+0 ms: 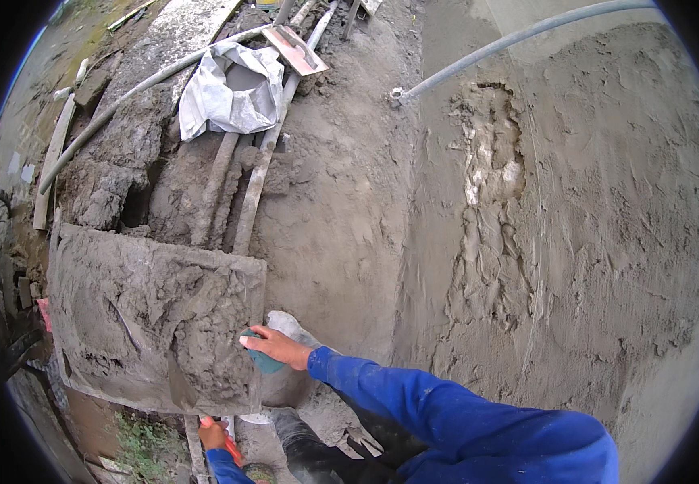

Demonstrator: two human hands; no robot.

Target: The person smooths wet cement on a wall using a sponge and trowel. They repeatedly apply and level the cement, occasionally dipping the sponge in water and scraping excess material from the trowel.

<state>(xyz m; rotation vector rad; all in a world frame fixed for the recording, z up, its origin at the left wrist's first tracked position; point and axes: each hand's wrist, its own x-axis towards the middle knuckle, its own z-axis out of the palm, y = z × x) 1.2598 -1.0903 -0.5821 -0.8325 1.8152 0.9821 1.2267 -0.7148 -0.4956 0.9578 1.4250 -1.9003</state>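
Orange-handled trowel inside fisted left hand, teal block inside curled right hand

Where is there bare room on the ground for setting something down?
Most open: the muddy ground between the wooden plank and the plastered surface, ahead of the right hand. Crowded: the board, mostly under mortar, with the green object at its edge; beyond, a white sack and float crowd the poles.

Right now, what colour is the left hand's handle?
The handle is orange-red, seen in the head view.
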